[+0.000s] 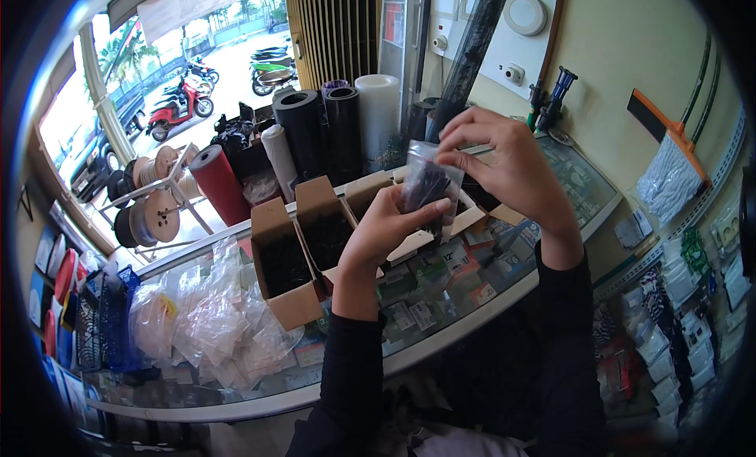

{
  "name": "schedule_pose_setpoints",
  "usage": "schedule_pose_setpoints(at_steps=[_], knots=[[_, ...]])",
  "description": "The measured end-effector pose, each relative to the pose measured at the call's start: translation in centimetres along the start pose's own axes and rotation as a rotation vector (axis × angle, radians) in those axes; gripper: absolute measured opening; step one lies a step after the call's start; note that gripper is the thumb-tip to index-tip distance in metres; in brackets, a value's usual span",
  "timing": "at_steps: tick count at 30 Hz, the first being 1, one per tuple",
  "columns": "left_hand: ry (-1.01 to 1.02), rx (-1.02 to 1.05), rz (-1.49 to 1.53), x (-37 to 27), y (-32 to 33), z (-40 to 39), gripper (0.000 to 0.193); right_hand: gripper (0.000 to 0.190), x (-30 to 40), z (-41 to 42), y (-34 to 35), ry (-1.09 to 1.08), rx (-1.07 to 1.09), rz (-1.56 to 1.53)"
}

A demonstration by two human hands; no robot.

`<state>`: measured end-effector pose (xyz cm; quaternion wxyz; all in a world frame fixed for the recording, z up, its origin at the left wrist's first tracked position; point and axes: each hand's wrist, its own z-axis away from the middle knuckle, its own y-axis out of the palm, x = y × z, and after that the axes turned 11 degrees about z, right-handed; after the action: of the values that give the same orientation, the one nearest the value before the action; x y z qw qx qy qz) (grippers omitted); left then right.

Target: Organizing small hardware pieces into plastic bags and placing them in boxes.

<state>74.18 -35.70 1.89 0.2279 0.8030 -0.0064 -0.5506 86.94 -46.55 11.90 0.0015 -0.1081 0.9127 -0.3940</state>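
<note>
My left hand (381, 229) grips a small clear plastic bag (430, 179) filled with dark, thin pieces I cannot make out exactly. Thumb and index finger of my right hand (505, 162) pinch the bag's top edge. Both hands are raised over a row of open cardboard boxes (298, 300) on a glass-topped counter (407, 339). Small black pieces (286, 265) fill the nearest box on the left, and the box beside it holds similar black pieces (323, 232). My forearm and the bag partly hide the boxes farther right.
Many clear plastic bags (218, 321) lie heaped at the counter's left, beside a blue plastic basket (121, 321). Beyond the counter stand a red roll (220, 185), black rolls (301, 135) and a white roll (378, 114). A dark mesh roll (469, 61) leans behind my right hand.
</note>
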Motion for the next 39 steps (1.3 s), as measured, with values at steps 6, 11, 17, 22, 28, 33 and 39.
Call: schedule_pose_setpoints(at_steps=[6, 11, 17, 22, 28, 33, 39], knots=[[0.143, -0.09, -0.125, -0.3, 1.6, 0.1, 0.022, 0.028, -0.2, 3.3, 1.5, 0.485, -0.144, -0.51], [0.161, -0.086, -0.256, -1.2, 3.6, 0.8, 0.022, 0.02, 0.7, 6.9, 1.9, 0.579, -0.174, -0.826], [0.1, -0.137, -0.212, 0.1, 5.8, 4.3, 0.029, 0.007, 3.6, 9.6, 2.4, 0.636, -0.265, -0.855], [0.068, -0.291, -0.249, 1.4, 6.4, 8.7, 0.031, 0.009, 5.1, 11.7, 3.6, 0.648, -0.16, -0.925], [0.015, -0.328, -0.187, 1.7, 6.5, 11.6, 0.026, 0.008, 6.5, 13.1, 5.3, 0.59, -0.062, -0.891], [0.069, -0.443, -0.146, 2.4, 6.6, 13.1, 0.024, 0.008, 7.7, 13.1, 6.1, 0.553, -0.107, -0.794], [0.068, -0.495, -0.279, 1.5, 6.6, 14.9, 0.025, 0.007, 7.9, 12.6, 6.7, 0.523, 0.085, -1.015]])
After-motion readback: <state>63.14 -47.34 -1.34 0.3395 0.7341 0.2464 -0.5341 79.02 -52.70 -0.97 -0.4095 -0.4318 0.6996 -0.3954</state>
